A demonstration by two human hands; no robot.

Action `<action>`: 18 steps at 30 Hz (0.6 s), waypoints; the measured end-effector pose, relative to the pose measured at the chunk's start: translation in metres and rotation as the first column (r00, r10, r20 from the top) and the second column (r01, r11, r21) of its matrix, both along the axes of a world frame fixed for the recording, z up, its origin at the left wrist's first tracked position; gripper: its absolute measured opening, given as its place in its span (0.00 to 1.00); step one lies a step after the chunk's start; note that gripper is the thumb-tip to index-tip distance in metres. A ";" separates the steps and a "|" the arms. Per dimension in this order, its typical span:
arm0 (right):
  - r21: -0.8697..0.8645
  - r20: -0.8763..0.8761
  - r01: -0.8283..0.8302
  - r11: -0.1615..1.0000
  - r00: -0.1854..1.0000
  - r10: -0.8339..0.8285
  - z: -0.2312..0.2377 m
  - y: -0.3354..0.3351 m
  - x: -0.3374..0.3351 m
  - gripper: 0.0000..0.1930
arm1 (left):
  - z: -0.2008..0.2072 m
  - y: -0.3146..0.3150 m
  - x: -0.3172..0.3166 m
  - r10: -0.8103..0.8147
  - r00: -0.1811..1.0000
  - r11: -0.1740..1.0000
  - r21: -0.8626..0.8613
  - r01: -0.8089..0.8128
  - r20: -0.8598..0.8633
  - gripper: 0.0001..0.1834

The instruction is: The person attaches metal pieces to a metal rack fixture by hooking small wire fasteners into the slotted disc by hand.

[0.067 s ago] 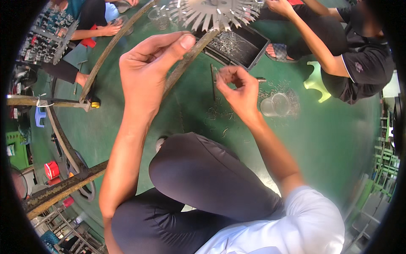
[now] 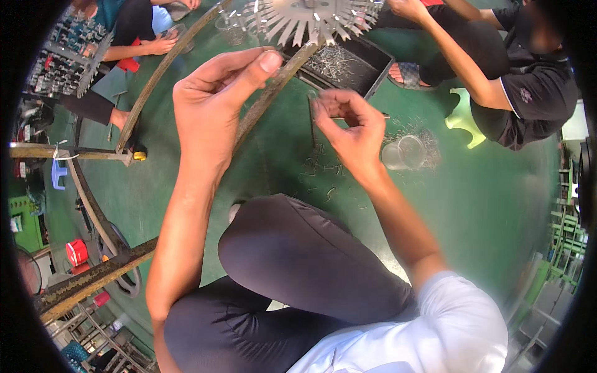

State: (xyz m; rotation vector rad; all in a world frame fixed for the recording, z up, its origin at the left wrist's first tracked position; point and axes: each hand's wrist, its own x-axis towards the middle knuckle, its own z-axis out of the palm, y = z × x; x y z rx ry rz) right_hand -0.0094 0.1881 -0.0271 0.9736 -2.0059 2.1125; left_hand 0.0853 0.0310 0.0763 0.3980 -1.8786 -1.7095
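Observation:
My left hand [image 2: 214,102] is raised just below and left of a toothed metal disc [image 2: 305,17], its thumb pressed against the curled fingers. Whatever that pinch holds is hidden behind the thumb. Lower and to the right, my right hand [image 2: 354,127] also has thumb and forefinger drawn together, with fingertips smeared by motion. A small pale bit seems to show at those tips, too blurred to name. The disc is at the upper end of a worn metal bar [image 2: 270,93], which slants down behind my left hand. Neither hand visibly touches the disc.
A black tray [image 2: 373,78] of small metal pieces lies on the green floor beyond my right hand. A clear plastic cup [image 2: 404,153] lies among scattered pieces. Rusty frame bars [image 2: 93,273] cross the left side. Co-workers sit ahead, one near a lime-green stool [image 2: 465,118].
My right hand has shifted slightly up and left, its fingertips blurred. My left hand keeps its pinch, and the whole view has slid very slightly.

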 end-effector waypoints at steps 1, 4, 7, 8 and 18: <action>-0.125 -0.037 -0.029 0.992 0.999 0.025 0.018 -0.008 0.003 0.10 | -0.001 -0.003 0.001 0.008 1.000 0.999 0.037 -0.008 0.003 0.14; -0.170 -0.209 -0.056 0.984 0.978 0.019 0.044 -0.016 0.003 0.11 | -0.003 -0.002 0.000 -0.023 1.000 0.996 0.082 0.023 0.000 0.13; -0.178 -0.278 -0.076 0.981 0.960 0.024 0.049 -0.023 0.002 0.11 | -0.003 -0.001 0.001 -0.028 0.999 0.994 0.108 0.025 0.024 0.13; -0.180 -0.313 -0.085 0.980 0.949 0.025 0.050 -0.024 0.002 0.11 | -0.003 -0.001 0.002 -0.027 0.999 0.994 0.108 0.025 0.022 0.13; -0.114 -0.265 -0.184 0.976 0.953 0.149 0.057 -0.026 0.000 0.11 | -0.003 0.001 0.001 -0.016 0.999 0.995 0.101 0.020 -0.042 0.13</action>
